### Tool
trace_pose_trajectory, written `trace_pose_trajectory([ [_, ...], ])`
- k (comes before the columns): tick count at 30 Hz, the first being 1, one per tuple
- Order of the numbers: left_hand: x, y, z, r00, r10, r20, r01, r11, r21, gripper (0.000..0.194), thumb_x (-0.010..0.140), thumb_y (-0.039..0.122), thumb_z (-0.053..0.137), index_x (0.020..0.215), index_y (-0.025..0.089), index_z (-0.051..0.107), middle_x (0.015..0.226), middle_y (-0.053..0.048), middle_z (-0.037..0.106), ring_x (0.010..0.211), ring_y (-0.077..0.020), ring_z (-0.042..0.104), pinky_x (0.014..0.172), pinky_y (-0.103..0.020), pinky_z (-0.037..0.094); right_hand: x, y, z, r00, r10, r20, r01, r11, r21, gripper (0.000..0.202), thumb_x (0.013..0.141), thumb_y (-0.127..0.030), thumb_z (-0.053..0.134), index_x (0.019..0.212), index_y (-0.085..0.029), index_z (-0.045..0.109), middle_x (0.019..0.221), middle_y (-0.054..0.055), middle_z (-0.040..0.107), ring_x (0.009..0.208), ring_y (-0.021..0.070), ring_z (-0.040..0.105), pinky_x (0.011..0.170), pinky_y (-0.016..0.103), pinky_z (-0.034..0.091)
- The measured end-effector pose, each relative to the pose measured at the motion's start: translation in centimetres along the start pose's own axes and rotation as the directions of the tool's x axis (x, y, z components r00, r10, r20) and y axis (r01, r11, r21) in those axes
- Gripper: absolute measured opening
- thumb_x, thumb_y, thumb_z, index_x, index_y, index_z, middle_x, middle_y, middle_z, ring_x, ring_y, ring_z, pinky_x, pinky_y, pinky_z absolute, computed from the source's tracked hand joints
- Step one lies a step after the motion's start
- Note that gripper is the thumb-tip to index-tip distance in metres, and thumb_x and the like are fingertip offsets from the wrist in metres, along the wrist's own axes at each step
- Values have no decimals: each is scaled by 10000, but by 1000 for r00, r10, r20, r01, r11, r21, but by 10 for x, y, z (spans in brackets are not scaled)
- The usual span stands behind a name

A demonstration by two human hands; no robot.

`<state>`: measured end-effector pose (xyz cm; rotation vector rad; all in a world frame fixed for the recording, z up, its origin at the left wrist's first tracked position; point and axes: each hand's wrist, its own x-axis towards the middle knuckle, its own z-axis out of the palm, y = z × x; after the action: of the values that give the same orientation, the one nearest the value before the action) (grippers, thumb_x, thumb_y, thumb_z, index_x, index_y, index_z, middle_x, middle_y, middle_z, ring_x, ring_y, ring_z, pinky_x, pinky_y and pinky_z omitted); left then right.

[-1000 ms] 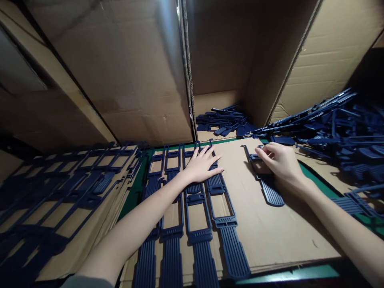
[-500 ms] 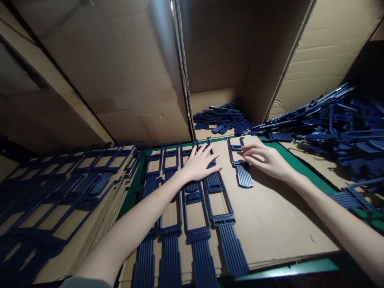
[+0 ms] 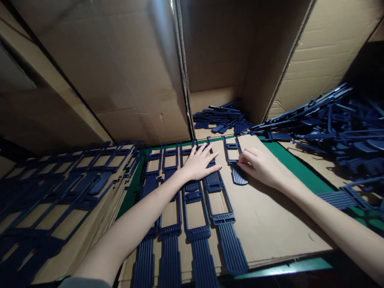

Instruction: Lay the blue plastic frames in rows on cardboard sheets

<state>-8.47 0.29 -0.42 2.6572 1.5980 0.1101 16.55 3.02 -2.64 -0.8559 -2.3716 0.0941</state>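
Pinched by its right edge in my right hand is a dark blue plastic frame with a ribbed tab. It lies on a cardboard sheet, its tab towards me; the fingertips cover part of its edge. My left hand rests flat, fingers spread, over the upper ends of the laid-out frames and hides parts of them. Just left of the pinched piece is a column of like pieces, the nearest being a long frame with a ribbed tab. Several more stand side by side in rows further left.
To the left, a cardboard stack carries more blue frames. A tangled heap of blue parts lies at right, and a smaller pile sits inside a cardboard box at the back. Green surface shows around the sheet.
My right hand has closed its fingers on the small frame's edge and moved slightly left with it, towards the row. My left hand stays in place.
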Motion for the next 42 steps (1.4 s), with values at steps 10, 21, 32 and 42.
trace_pose_trajectory([
  [10, 0, -1, 1, 1000, 9, -13, -9, 1000, -17, 720, 874, 718, 195, 1465, 310, 258, 1574, -35, 105, 1446, -289, 51, 1148, -551, 45, -2, -13, -2, 995, -41, 96, 32, 995, 94, 201, 894, -368, 513, 996, -210, 584, 958, 106, 573, 856, 226, 581, 744, 381, 513],
  [21, -1, 1, 0, 1000, 5, 0, -5, 1000, -13, 710, 890, 693, 206, 1470, 287, 248, 1573, -47, 104, 1445, -292, 64, 1147, -555, 49, -4, -17, 4, 989, -58, 135, 49, 996, 70, 345, 910, -357, 484, 1208, -193, 541, 1193, 149, 539, 1078, 274, 558, 905, 439, 497],
  [32, -1, -1, 2, 1000, 4, -17, -5, 1000, -25, 733, 886, 700, 188, 1493, 291, 148, 1574, -37, 101, 1447, -282, 47, 1149, -552, 50, -3, -18, -5, 982, -60, 180, 38, 991, 125, 315, 895, -357, 496, 1168, -213, 560, 1165, 129, 541, 1041, 254, 576, 899, 416, 504],
  [42, -1, -1, 0, 1000, 8, 5, -8, 1000, -15, 705, 888, 701, 185, 1465, 303, 261, 1575, -46, 89, 1446, -291, 37, 1144, -562, 38, -3, -12, -11, 974, -67, 217, 39, 991, 130, 302, 892, -413, 500, 1115, -226, 580, 1135, 115, 548, 1015, 245, 568, 877, 413, 491],
])
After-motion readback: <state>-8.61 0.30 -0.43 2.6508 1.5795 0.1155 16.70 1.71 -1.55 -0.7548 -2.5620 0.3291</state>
